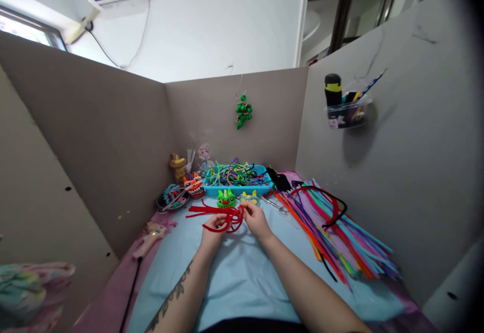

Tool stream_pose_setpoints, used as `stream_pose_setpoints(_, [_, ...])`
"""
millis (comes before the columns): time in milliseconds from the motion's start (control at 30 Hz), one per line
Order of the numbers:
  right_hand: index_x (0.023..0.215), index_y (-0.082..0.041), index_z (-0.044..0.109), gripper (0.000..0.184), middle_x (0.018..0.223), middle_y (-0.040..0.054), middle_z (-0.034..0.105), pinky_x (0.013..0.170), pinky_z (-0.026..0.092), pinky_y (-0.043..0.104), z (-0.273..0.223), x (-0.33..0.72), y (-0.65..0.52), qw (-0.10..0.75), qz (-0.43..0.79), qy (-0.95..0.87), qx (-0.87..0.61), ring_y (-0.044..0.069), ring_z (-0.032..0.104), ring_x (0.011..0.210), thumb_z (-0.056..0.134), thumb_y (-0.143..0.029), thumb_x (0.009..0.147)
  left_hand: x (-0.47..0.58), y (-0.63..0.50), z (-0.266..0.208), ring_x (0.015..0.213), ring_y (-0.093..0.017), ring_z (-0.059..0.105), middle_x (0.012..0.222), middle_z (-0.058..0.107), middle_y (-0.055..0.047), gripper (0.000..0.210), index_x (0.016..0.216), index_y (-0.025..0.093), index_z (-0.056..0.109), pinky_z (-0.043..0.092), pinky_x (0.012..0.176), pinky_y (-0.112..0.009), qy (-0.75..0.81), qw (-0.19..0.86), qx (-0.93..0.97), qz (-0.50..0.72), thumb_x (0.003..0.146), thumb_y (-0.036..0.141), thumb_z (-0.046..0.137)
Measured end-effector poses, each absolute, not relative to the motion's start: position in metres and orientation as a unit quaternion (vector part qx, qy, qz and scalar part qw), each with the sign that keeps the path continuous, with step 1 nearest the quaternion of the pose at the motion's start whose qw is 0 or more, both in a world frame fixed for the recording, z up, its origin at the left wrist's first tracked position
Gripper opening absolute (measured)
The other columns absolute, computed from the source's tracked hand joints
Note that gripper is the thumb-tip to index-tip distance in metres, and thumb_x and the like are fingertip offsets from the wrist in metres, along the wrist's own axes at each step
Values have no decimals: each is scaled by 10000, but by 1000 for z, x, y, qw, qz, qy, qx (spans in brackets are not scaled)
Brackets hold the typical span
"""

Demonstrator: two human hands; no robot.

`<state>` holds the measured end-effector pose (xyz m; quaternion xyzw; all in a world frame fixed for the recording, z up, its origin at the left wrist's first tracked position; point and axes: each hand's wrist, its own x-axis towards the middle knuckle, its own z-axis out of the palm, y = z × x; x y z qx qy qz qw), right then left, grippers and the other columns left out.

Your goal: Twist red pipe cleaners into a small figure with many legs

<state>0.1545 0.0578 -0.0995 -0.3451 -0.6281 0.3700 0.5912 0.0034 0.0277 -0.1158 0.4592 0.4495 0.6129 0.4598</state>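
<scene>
Several red pipe cleaners [235,215], looped and bunched together, are held between my two hands above the light blue cloth [242,272]. My left hand [216,224] is closed around the bunch, whose straight ends stick out to the left. At the right side of the loops, my right hand [254,216] pinches a red strand between thumb and fingers. Just behind the hands sit a green pipe-cleaner animal head [226,198] with a red mouth and a yellow and grey piece [249,197], partly hidden by my right hand.
A blue tray [238,190] of tangled pipe cleaner scraps stands at the back. Scissors [275,203] lie before it. Long coloured pipe cleaners [333,232] spread on the right. On the left are a dark bowl [172,201], an orange-white woven piece [194,185] and a pink corded tool [149,242]. Partitions enclose the table.
</scene>
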Motion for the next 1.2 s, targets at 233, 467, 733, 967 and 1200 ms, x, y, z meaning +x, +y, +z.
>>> stream_pose_setpoints(233, [675, -182, 527, 222, 586, -6, 519, 529, 402, 236, -100, 154, 58, 568, 380, -633, -364, 128, 467, 548, 513, -390, 749, 0, 31, -122, 704, -184, 635, 779, 697, -73, 295, 800, 140, 656, 481, 682, -291, 437, 436, 477, 626, 532, 224, 744])
stream_pose_setpoints(467, [665, -188, 493, 239, 565, -19, 476, 519, 380, 234, -97, 153, 57, 601, 378, -592, -381, 118, 431, 528, 502, -412, 748, 2, 30, -126, 685, -174, 635, 785, 698, -75, 296, 820, 145, 655, 479, 665, -277, 438, 442, 496, 606, 550, 229, 743])
stream_pose_setpoints(733, [626, -196, 473, 213, 515, -36, 450, 492, 360, 230, -105, 152, 64, 588, 406, -575, -399, 119, 411, 496, 510, -379, 728, 2, 28, -121, 676, -177, 632, 759, 700, -69, 277, 785, 143, 663, 480, 658, -276, 435, 437, 505, 605, 529, 213, 743])
stream_pose_setpoints(967, [576, -173, 603, 97, 772, 37, 543, 767, 409, 311, -113, 149, 68, 527, 299, -675, -421, 182, 498, 783, 556, -200, 656, -1, 27, -114, 658, -173, 626, 723, 694, -52, 254, 757, 155, 659, 473, 639, -264, 440, 412, 484, 634, 519, 196, 737])
stream_pose_setpoints(1200, [740, -196, 632, 96, 1030, 53, 539, 933, 352, 387, -119, 145, 63, 501, 330, -701, -385, 222, 476, 1011, 605, -216, 649, -3, 28, -117, 686, -181, 630, 754, 697, -52, 289, 805, 159, 648, 476, 671, -285, 432, 402, 465, 660, 538, 226, 736])
